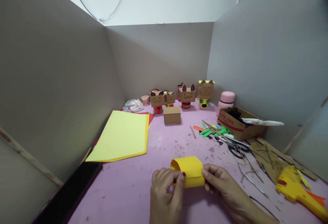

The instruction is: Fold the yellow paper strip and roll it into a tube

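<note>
A yellow paper tube [189, 168], rolled into a loop, is held up between both hands over the purple tabletop [128, 189]. My left hand [167, 191] pinches its left end, thumb on the front and fingers partly inside the opening. At the right end, my right hand [220, 183] grips the paper between thumb and fingers. The tube's seam runs along its front. Beyond it stands a small plain cardboard box [172, 116].
Yellow sheets [125, 135] lie at left. Cardboard figures [187, 95] stand at the back. On the right are green strips [207, 132], scissors [237, 150], an open carton [238, 124], a pink bottle [227, 101] and a yellow glue gun [294, 186]. Grey partitions enclose the table.
</note>
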`<state>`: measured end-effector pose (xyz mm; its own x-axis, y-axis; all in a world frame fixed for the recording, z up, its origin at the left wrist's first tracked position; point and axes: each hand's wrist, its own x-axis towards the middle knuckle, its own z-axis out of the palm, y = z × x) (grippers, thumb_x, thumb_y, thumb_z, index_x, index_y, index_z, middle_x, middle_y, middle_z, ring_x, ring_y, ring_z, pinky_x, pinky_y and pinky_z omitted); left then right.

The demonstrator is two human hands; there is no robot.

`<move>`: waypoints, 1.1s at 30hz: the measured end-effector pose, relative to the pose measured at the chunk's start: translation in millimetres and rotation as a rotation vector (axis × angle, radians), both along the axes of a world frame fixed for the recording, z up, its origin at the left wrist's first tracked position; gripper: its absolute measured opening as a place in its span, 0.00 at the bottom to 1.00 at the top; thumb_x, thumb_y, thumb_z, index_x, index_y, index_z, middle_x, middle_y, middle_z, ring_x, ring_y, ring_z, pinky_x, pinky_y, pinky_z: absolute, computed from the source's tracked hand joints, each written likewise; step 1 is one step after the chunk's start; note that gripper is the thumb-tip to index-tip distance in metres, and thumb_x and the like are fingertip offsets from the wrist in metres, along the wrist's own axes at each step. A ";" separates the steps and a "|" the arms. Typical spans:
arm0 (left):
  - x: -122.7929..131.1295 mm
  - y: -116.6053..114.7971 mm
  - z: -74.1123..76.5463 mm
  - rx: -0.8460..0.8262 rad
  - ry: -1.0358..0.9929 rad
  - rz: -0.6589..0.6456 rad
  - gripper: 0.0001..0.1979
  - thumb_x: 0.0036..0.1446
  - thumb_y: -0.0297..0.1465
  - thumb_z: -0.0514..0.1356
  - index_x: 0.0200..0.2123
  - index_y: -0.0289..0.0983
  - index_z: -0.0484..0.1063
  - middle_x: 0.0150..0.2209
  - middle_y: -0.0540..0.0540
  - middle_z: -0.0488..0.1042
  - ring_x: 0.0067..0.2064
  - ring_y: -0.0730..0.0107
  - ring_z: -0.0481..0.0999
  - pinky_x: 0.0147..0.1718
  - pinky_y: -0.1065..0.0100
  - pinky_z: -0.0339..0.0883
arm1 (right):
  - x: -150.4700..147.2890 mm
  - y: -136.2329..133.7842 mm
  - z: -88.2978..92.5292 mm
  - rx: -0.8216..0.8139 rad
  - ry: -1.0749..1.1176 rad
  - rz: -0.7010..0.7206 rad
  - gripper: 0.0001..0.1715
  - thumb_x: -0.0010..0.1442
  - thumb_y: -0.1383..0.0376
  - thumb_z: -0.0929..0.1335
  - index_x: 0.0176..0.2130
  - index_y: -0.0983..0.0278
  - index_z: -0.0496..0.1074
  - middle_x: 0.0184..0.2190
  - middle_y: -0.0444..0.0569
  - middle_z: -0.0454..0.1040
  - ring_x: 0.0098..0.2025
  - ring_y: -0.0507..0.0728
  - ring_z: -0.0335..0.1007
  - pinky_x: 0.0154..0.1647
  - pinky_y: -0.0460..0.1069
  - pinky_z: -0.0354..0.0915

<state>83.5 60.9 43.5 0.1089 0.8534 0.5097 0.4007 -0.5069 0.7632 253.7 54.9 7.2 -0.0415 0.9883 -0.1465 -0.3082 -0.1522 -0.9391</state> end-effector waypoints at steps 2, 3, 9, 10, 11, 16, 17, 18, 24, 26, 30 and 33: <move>-1.6 4.1 -2.5 -0.081 0.004 -0.014 0.10 0.56 0.35 0.55 0.26 0.40 0.73 0.25 0.49 0.73 0.31 0.65 0.69 0.35 0.67 0.57 | 1.6 0.4 -0.5 0.031 -0.047 -0.021 0.22 0.48 0.50 0.71 0.25 0.67 0.69 0.14 0.39 0.65 0.18 0.46 0.52 0.20 0.41 0.48; -2.5 6.7 -4.1 -0.131 0.000 -0.018 0.11 0.56 0.36 0.55 0.27 0.40 0.74 0.26 0.48 0.74 0.32 0.64 0.69 0.35 0.67 0.58 | 2.0 0.7 -0.5 0.042 -0.072 -0.034 0.22 0.48 0.50 0.71 0.25 0.67 0.69 0.14 0.39 0.64 0.18 0.46 0.51 0.21 0.41 0.47; -4.2 18.6 -8.9 -0.435 -0.154 -0.115 0.15 0.55 0.40 0.54 0.31 0.36 0.75 0.29 0.46 0.75 0.33 0.64 0.70 0.33 0.69 0.61 | 1.5 1.5 2.1 0.111 -0.219 -0.078 0.22 0.51 0.49 0.69 0.25 0.66 0.69 0.15 0.40 0.63 0.20 0.48 0.53 0.22 0.43 0.48; -3.9 19.1 -8.6 -0.469 -0.180 -0.133 0.16 0.55 0.40 0.54 0.31 0.36 0.75 0.29 0.46 0.75 0.33 0.64 0.70 0.32 0.69 0.62 | 1.6 1.1 3.1 0.135 -0.246 -0.084 0.22 0.52 0.50 0.68 0.25 0.66 0.69 0.16 0.40 0.62 0.21 0.48 0.53 0.23 0.44 0.49; -3.4 19.2 -8.0 -0.489 -0.201 -0.148 0.16 0.54 0.40 0.54 0.30 0.35 0.75 0.28 0.47 0.74 0.33 0.65 0.69 0.32 0.70 0.62 | 1.8 0.3 4.2 0.159 -0.276 -0.091 0.21 0.53 0.50 0.67 0.25 0.66 0.68 0.17 0.40 0.62 0.21 0.49 0.54 0.24 0.44 0.50; 0.0 19.4 -8.2 -0.580 -0.264 -0.102 0.14 0.51 0.40 0.58 0.25 0.35 0.73 0.15 0.55 0.65 0.20 0.75 0.61 0.21 0.75 0.54 | 2.7 -5.5 11.0 0.297 -0.515 -0.126 0.20 0.59 0.53 0.62 0.25 0.65 0.66 0.20 0.41 0.61 0.24 0.51 0.56 0.25 0.45 0.53; 0.9 19.6 -9.5 -0.620 -0.290 -0.099 0.14 0.51 0.41 0.58 0.26 0.35 0.73 0.14 0.55 0.64 0.18 0.77 0.58 0.19 0.75 0.51 | 2.7 -6.2 12.1 0.312 -0.548 -0.131 0.20 0.60 0.53 0.61 0.26 0.65 0.66 0.20 0.42 0.61 0.24 0.51 0.56 0.25 0.46 0.53; 1.7 19.9 -11.1 -0.658 -0.322 -0.109 0.14 0.52 0.41 0.58 0.26 0.35 0.72 0.14 0.55 0.65 0.17 0.78 0.57 0.18 0.76 0.49 | 2.7 -6.7 12.8 0.320 -0.565 -0.132 0.20 0.60 0.53 0.61 0.26 0.65 0.66 0.20 0.42 0.61 0.24 0.51 0.57 0.25 0.46 0.53; 4.8 22.7 -18.7 -0.757 -0.510 -0.184 0.14 0.49 0.40 0.61 0.27 0.34 0.73 0.19 0.49 0.74 0.23 0.78 0.66 0.23 0.79 0.57 | 1.0 -8.2 16.5 0.390 -0.456 -0.095 0.16 0.58 0.55 0.64 0.32 0.65 0.71 0.24 0.44 0.67 0.27 0.53 0.61 0.28 0.46 0.58; 5.3 23.3 -18.9 -0.807 -0.590 -0.219 0.13 0.48 0.40 0.62 0.27 0.34 0.73 0.19 0.50 0.74 0.22 0.80 0.66 0.23 0.80 0.58 | 0.8 -10.0 18.7 0.423 -0.464 -0.098 0.15 0.56 0.56 0.66 0.35 0.65 0.72 0.27 0.46 0.71 0.28 0.53 0.63 0.30 0.46 0.59; 7.0 24.8 -18.9 -0.935 -0.763 -0.263 0.14 0.43 0.39 0.67 0.26 0.34 0.72 0.19 0.51 0.74 0.21 0.82 0.67 0.21 0.82 0.58 | 1.8 -14.1 21.7 0.481 -0.566 -0.173 0.15 0.54 0.57 0.68 0.36 0.65 0.73 0.28 0.47 0.73 0.24 0.52 0.61 0.26 0.45 0.59; 8.4 26.0 -19.4 -1.010 -0.848 -0.249 0.15 0.37 0.36 0.70 0.27 0.33 0.73 0.22 0.51 0.75 0.21 0.82 0.69 0.20 0.82 0.61 | 2.6 -17.0 23.0 0.542 -0.622 -0.207 0.14 0.53 0.58 0.69 0.36 0.65 0.74 0.28 0.48 0.73 0.24 0.51 0.61 0.24 0.45 0.59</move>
